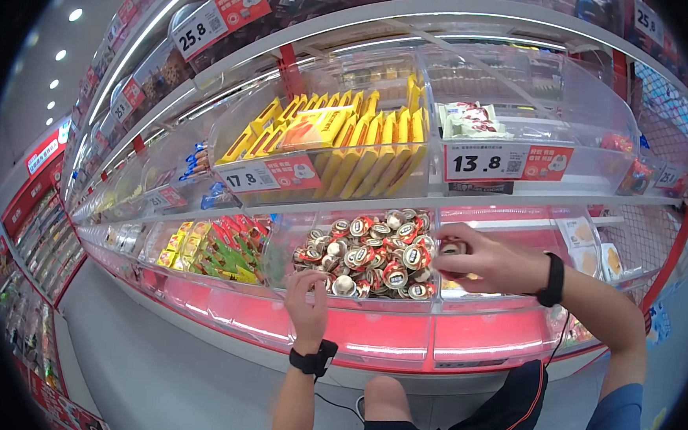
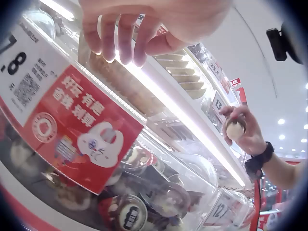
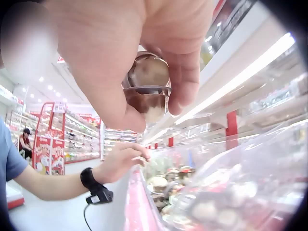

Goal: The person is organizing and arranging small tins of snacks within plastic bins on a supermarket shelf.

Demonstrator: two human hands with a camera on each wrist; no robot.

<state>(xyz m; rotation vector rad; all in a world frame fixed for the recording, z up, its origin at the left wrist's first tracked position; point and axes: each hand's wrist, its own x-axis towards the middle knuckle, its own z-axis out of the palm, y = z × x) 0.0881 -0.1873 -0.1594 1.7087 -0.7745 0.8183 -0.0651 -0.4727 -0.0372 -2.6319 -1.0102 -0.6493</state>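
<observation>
My right hand (image 1: 492, 262) is raised at the right side of a clear bin (image 1: 355, 296) full of small snack cups (image 1: 369, 256). Between its thumb and fingers, in the right wrist view, it pinches two clear snack cups (image 3: 153, 72) with brown and cream filling, one against the other. The cups in the bin have round lids with red and white labels. At the bin's front left edge is my left hand (image 1: 307, 307). Its fingers (image 2: 125, 43) hang loosely bent, with nothing between them in the left wrist view.
Yellow packets (image 1: 371, 154) fill a bin on the shelf above, behind a price tag (image 1: 267, 176). White packets (image 1: 472, 119) lie in the bin to its right. Left of the cups are green and red packets (image 1: 236, 248). A red mesh side panel (image 1: 663, 156) bounds the shelves at right.
</observation>
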